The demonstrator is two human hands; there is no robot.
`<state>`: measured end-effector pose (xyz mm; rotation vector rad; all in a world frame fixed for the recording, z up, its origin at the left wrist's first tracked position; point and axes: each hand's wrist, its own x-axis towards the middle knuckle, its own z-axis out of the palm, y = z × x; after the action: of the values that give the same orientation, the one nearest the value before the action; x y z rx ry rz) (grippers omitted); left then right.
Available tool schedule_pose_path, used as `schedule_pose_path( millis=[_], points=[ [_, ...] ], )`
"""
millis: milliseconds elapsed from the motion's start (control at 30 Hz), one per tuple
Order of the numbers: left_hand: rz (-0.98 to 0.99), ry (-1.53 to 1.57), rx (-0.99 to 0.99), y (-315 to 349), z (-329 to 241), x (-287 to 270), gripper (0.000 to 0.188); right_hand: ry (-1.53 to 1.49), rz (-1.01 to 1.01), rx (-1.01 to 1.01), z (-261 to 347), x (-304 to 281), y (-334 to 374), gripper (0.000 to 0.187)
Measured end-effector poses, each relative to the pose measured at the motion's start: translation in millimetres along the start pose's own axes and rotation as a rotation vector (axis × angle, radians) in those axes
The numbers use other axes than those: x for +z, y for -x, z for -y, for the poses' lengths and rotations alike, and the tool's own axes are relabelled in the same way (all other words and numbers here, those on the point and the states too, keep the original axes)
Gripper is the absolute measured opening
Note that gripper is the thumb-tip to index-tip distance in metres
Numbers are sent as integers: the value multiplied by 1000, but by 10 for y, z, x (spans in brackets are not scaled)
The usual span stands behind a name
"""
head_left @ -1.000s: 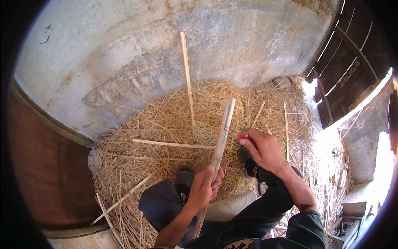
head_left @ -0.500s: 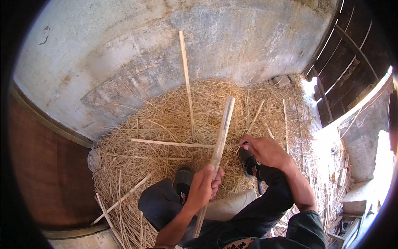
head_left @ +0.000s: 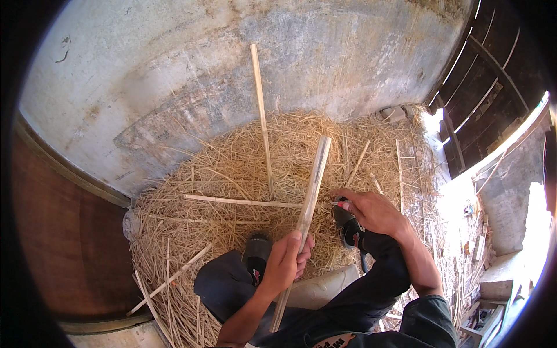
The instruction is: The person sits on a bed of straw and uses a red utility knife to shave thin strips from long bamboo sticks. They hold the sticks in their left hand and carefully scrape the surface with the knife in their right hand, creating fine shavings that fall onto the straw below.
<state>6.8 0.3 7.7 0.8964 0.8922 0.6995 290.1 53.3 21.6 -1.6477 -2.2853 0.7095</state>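
My left hand (head_left: 285,258) is wrapped around the lower half of a pale wooden stick (head_left: 314,182) with greyish streaks. The stick slants from my lap up and away to the right. Beside its upper part, my right hand (head_left: 374,211) is closed on a small red-handled tool (head_left: 342,204) with a thin pale tip. Most of that tool is hidden by my fingers, so its exact kind is unclear. The tool's tip is close to the stick, apart from it as far as I can see.
Straw and wood shavings (head_left: 232,174) cover the floor around my shoes. A long stick (head_left: 260,110) leans on the stained wall (head_left: 174,69); another stick (head_left: 241,201) lies crosswise. A brown wooden panel (head_left: 64,232) stands left, dark boards (head_left: 481,87) at right.
My right hand has shifted very slightly, and more of the red tool and its pale tip shows. The stick's top has tilted a touch to the right in my left hand.
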Motion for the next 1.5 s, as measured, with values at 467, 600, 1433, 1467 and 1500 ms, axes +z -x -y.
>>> schedule_pose_path(
  millis=[467,600,1433,1467,1500],
  points=[
    [-9,-21,35,6,14,16,54,-155,-433,-253,384,-119,21,28],
    [-34,-112,112,11,28,45,52,-34,-473,-413,490,51,44,28],
    [-199,-426,302,73,14,109,41,106,-632,-429,569,141,57,28],
    [-197,-423,320,68,32,114,44,112,-635,-430,571,139,58,28],
    [-195,-420,339,68,41,116,47,117,-638,-431,575,136,60,28]
  ],
)
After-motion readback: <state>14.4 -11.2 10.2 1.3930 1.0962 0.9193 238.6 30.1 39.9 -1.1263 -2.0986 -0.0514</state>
